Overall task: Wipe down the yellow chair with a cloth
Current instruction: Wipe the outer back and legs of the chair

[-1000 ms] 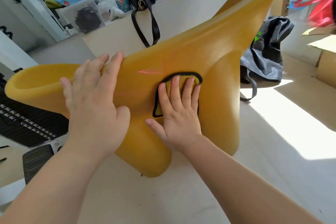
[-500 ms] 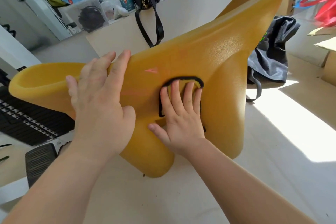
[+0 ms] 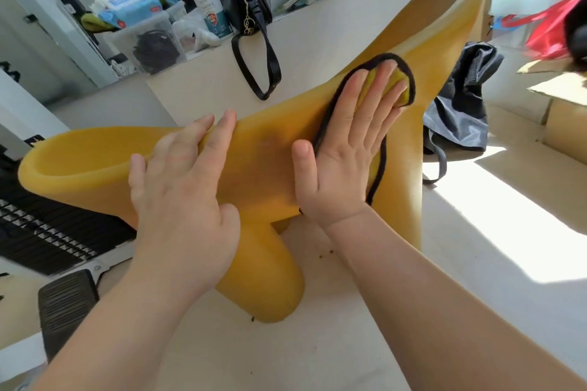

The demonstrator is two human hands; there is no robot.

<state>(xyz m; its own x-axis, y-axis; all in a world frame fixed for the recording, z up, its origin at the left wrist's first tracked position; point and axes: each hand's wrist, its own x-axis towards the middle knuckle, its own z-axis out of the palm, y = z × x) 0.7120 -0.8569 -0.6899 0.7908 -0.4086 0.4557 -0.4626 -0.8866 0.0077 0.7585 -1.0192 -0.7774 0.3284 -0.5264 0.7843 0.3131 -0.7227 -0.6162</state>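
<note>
The yellow chair [image 3: 270, 152] lies tipped over on the pale floor, its hollow legs pointing left, up to the right and toward me. A yellow cloth with a black hem [image 3: 401, 86] lies flat on the chair's upper right side. My right hand [image 3: 346, 149] presses on the cloth with straight, spread fingers and covers most of it. My left hand [image 3: 181, 197] rests flat on the chair's left part, fingers straight and reaching over its upper edge.
A low white ledge [image 3: 317, 28] behind the chair carries a black handbag [image 3: 246, 6], a spray bottle [image 3: 206, 6] and a clear storage box [image 3: 149, 41]. A dark bag [image 3: 460, 105] lies right of the chair, cardboard boxes [image 3: 562, 105] farther right. A black grille [image 3: 47, 232] lies left.
My right hand has slid the cloth up and to the right along the chair, toward the raised leg. My left hand stayed flat on the chair's left part.
</note>
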